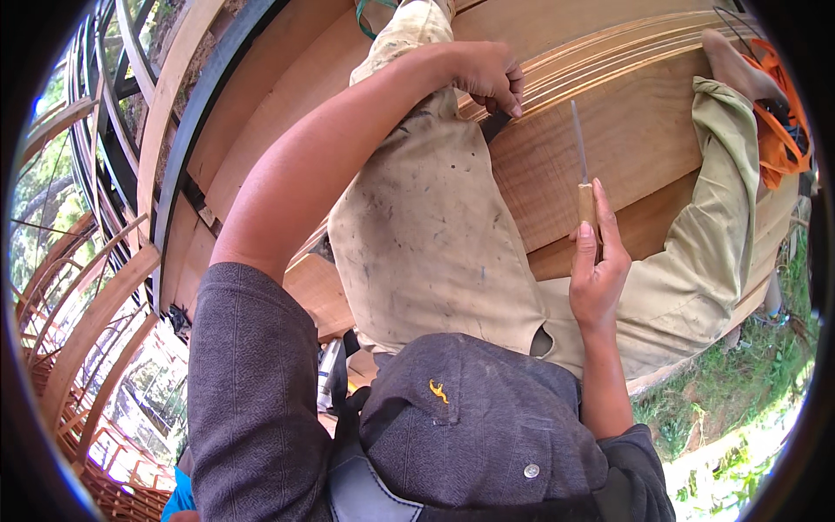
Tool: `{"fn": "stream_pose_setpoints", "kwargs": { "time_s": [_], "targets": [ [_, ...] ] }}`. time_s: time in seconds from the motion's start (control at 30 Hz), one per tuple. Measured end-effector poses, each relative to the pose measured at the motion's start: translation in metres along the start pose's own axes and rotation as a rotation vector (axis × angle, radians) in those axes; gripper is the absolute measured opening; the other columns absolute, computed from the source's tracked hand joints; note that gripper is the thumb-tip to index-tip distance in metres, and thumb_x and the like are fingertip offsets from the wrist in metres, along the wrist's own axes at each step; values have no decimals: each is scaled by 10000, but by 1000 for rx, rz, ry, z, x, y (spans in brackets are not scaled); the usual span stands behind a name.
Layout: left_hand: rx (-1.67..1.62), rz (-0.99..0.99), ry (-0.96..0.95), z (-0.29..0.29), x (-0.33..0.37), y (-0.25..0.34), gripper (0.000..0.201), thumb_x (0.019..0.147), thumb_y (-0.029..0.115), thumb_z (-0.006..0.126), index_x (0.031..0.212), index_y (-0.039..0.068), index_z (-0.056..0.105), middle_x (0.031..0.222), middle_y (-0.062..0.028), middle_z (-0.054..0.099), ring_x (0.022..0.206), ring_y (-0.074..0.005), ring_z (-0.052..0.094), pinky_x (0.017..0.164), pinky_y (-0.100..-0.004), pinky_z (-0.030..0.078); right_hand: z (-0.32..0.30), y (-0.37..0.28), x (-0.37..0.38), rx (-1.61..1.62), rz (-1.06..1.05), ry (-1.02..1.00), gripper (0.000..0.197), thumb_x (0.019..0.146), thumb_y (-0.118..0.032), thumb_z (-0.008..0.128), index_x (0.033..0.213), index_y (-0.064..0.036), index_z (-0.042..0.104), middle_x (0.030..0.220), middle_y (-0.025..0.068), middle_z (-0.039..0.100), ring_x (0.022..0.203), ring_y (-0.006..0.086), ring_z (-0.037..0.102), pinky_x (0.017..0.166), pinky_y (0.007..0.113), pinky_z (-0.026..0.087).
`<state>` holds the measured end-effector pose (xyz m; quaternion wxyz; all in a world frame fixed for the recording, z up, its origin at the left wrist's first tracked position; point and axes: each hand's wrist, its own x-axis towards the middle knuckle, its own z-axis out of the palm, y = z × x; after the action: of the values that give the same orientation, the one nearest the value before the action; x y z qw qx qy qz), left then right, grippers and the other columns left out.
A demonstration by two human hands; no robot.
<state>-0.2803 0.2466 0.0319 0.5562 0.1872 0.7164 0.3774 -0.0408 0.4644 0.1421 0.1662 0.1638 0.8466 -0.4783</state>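
Note:
In my right hand [602,270] I hold a knife upright by its pale wooden handle [586,205]. Its narrow grey blade [578,139] points away from me, with the index finger stretched along the handle. My left hand [489,74] reaches across my left leg, fingers curled down and closed at a small dark flat piece [496,125] beside my knee. What that piece is, I cannot tell. Just right of this hand, several long thin pale strips [609,65] lie side by side on the planks, running off to the far right.
I sit on curved wooden planking [609,148], legs spread in stained tan trousers [426,226]. An orange cloth or bag [783,130] lies by my right foot [735,68]. Bent wooden ribs [104,322] rise at the left beyond a dark curved edge [174,157]. Grass [722,391] shows lower right.

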Motion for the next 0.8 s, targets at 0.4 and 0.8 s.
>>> {"fn": "stream_pose_setpoints", "kwargs": {
  "time_s": [0.4,0.8],
  "targets": [
    [566,-82,146,17,0,51,371,753,326,948,874,25,769,845,-111,774,795,-263,740,698,-399,569,6,7,-16,-65,-104,-27,469,1087,-118,522,1528,41,535,1485,246,624,1385,375,608,1138,409,468],
    [383,16,106,2,7,29,401,825,371,910,953,25,752,937,-117,784,834,-238,743,728,-360,578,19,6,-10,-118,-174,-88,477,1073,-92,533,1534,34,533,1449,254,642,1326,390,645,1102,408,493]
  ]
}}
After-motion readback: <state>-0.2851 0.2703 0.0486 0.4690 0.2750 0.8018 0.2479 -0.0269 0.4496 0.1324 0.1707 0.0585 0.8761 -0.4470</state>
